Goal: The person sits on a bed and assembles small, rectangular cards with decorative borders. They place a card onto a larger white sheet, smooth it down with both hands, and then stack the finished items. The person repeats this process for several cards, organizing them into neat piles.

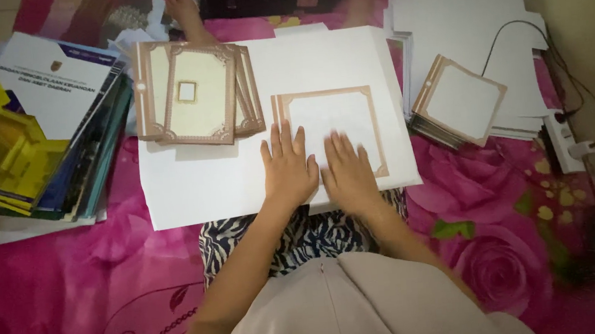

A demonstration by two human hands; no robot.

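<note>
A white card with a tan ornamental border lies flat on a large white sheet in front of me. Both my hands rest palm down on the card's near edge. My left hand has its fingers spread over the card's lower left part. My right hand lies next to it on the lower middle, slightly blurred. Neither hand grips anything. To the upper left, a pile of brown-framed cards with cream centres sits on the same sheet.
A stack of booklets and folders lies at the left. White paper piles and a stack of bordered cards sit at the right, beside a white power strip with cables. A pink floral cloth covers the floor.
</note>
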